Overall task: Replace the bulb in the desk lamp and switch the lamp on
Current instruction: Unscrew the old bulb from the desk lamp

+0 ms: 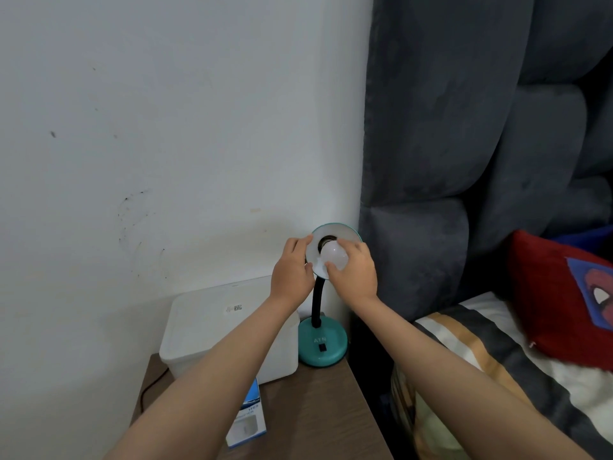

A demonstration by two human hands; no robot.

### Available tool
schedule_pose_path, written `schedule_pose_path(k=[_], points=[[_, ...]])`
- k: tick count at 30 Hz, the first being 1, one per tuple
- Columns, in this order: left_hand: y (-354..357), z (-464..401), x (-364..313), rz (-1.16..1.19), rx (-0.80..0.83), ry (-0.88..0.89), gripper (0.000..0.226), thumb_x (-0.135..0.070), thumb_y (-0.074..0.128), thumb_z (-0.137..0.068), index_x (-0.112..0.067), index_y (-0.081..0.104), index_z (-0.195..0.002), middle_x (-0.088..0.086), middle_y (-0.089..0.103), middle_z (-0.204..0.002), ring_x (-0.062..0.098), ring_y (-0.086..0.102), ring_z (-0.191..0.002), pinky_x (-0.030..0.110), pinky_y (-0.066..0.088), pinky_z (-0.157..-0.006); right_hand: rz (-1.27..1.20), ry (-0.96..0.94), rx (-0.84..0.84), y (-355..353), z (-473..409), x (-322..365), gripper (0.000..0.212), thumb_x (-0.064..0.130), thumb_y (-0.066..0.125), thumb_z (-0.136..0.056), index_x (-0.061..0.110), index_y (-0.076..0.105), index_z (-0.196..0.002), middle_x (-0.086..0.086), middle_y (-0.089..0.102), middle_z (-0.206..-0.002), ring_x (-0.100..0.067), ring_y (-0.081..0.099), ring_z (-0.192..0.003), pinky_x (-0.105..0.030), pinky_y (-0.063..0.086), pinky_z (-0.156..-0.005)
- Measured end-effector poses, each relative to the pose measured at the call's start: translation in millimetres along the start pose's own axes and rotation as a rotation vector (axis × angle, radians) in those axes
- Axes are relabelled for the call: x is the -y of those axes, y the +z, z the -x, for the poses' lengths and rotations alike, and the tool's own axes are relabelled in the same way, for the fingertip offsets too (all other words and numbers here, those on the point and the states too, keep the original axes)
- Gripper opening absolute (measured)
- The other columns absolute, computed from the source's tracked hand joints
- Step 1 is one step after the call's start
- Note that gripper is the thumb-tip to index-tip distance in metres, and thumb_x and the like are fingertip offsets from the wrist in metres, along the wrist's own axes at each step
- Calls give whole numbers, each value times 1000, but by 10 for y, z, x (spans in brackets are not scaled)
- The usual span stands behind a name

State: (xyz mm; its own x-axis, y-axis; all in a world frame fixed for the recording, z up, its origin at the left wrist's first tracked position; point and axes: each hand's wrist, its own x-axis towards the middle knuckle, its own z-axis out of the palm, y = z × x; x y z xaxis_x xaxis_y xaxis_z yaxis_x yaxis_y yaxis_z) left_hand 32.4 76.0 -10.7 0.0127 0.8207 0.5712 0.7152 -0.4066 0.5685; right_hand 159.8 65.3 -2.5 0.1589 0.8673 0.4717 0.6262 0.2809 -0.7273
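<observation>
A teal desk lamp stands at the back right corner of a brown bedside table, its round base [322,347] carrying a black rocker switch [321,347]. A black flexible neck rises to the teal shade [338,233], whose white inside faces me. My left hand [292,272] grips the shade's left rim. My right hand [355,272] holds a white bulb [334,255] at the dark socket in the middle of the shade. The bulb is unlit. Its screw end is hidden in the socket.
A white lidded box [212,322] sits left of the lamp on the table [315,406]. A blue and white bulb carton [247,423] lies near the table's front. A white wall is behind; a grey padded headboard [464,144] and a bed with a red cushion [570,300] are on the right.
</observation>
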Motion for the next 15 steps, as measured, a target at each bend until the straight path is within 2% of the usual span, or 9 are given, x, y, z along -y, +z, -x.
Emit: schedule_pose_path(k=[2, 5, 7, 10, 13, 15], points=[[-1, -1, 11, 3, 5, 5, 54, 1, 53, -82, -18, 44, -132, 1, 48, -122, 22, 62, -87, 37, 53, -74, 12, -61, 6, 13, 20, -26, 50, 7, 65, -78, 19, 55, -125, -1, 48, -134, -27, 48, -114, -26, 42, -80], [17, 4, 1, 6, 1, 15, 54, 1, 53, -82, -18, 44, -132, 1, 48, -121, 22, 63, -86, 38, 53, -73, -80, 19, -55, 26, 69, 0, 57, 19, 71, -77, 20, 50, -129, -5, 40, -139, -23, 44, -122, -28, 41, -84], [27, 4, -5, 4, -2, 13, 54, 1, 52, -82, -18, 44, -132, 0, 48, -121, 22, 63, -86, 38, 53, -72, -108, 100, -89, 34, 80, 40, 63, 30, 72, -76, 20, 44, -131, -7, 40, -134, -23, 50, -114, -29, 43, -76], [31, 8, -9, 0, -3, 10, 54, 1, 52, -82, -18, 44, -131, 1, 48, -122, 22, 63, -85, 39, 53, -71, -20, 182, -71, 35, 66, 80, 65, 38, 69, -79, 14, 39, -132, -11, 44, -126, -29, 56, -101, -29, 40, -68], [25, 7, -3, 0, -4, 9, 54, 2, 52, -81, -18, 45, -131, 1, 48, -122, 23, 63, -86, 40, 53, -70, 22, 204, -43, 16, 17, 98, 52, 34, 65, -83, 10, 47, -126, -15, 50, -123, -32, 57, -101, -29, 40, -70], [17, 1, 5, 6, -7, 1, 53, 2, 51, -81, -18, 45, -131, 2, 48, -122, 24, 63, -87, 40, 53, -72, 5, 159, -17, 9, 2, 83, 49, 23, 67, -82, 14, 50, -126, -10, 49, -126, -29, 56, -105, -29, 41, -72]])
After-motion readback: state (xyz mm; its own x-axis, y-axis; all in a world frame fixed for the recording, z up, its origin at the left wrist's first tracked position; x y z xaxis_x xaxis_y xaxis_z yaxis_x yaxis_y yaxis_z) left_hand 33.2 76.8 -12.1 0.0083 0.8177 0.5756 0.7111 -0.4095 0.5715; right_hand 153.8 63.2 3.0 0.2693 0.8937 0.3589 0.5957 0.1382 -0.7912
